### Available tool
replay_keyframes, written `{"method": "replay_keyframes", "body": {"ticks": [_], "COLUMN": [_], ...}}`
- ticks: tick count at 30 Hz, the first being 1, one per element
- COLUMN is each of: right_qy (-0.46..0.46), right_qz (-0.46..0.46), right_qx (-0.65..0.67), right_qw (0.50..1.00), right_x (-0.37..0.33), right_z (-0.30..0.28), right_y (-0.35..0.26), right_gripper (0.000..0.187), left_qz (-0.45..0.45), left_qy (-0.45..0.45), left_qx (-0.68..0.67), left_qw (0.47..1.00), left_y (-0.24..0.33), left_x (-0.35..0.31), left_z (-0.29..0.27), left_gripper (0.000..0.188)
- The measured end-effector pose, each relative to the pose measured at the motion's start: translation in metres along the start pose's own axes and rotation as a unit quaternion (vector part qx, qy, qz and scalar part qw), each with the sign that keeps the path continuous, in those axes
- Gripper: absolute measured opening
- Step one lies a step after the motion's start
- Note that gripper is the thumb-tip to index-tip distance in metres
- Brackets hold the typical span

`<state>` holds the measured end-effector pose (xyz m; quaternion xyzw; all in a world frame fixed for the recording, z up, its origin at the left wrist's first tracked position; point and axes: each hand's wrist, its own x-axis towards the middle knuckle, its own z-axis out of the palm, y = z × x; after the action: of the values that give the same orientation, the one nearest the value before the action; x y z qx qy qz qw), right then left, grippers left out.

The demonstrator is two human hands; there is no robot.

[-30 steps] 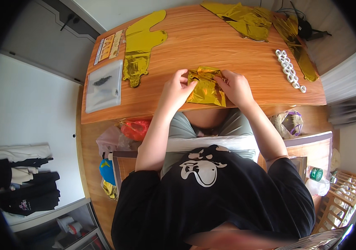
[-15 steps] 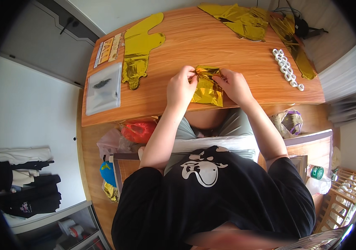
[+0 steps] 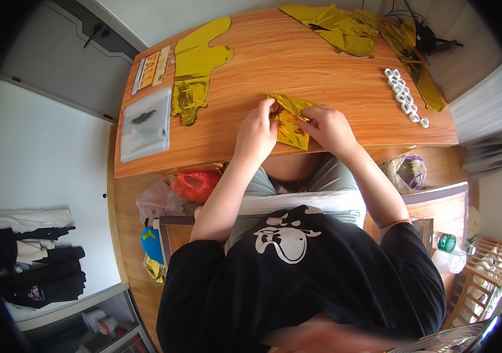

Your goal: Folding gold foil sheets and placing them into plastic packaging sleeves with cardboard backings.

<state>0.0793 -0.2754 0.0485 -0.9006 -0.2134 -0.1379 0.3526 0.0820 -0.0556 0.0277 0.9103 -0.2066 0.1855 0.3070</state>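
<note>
Presently: left hand [image 3: 257,130], thumb and fingers pinched shut on left side of gold foil [image 3: 293,135]; right hand [image 3: 330,126], likewise, right side. Foil lies near front of wooden desk [image 3: 251,70]; top now slants, newly creased, seemingly folding smaller. Beyond, right: white rings [image 3: 402,96].

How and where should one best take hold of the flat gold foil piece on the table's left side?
Pinching the foil piece by its narrow end, from the near side, seems best: it lies flat, and that slim end points toward this side.
</note>
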Motion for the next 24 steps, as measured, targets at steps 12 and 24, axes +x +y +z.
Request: {"method": "replay_keyframes", "body": {"ticks": [12,24], "right_qy": [0.019,0.016], "right_qz": [-0.116,0.066], "right_qx": [-0.109,0.023], "right_qw": [0.987,0.997], "right_x": [-0.003,0.006], "right_z": [0.009,0.005], "right_y": [-0.003,0.0], "right_gripper": [0.014,0.022], "left_qz": [-0.167,-0.131], "left_qy": [-0.019,-0.011], "left_qx": [-0.1,-0.17], "left_qw": [0.981,0.977], "left_y": [-0.011,-0.019], "left_x": [-0.006,0.034], "left_z": [-0.024,0.0], "left_gripper": [0.046,0.049]}}
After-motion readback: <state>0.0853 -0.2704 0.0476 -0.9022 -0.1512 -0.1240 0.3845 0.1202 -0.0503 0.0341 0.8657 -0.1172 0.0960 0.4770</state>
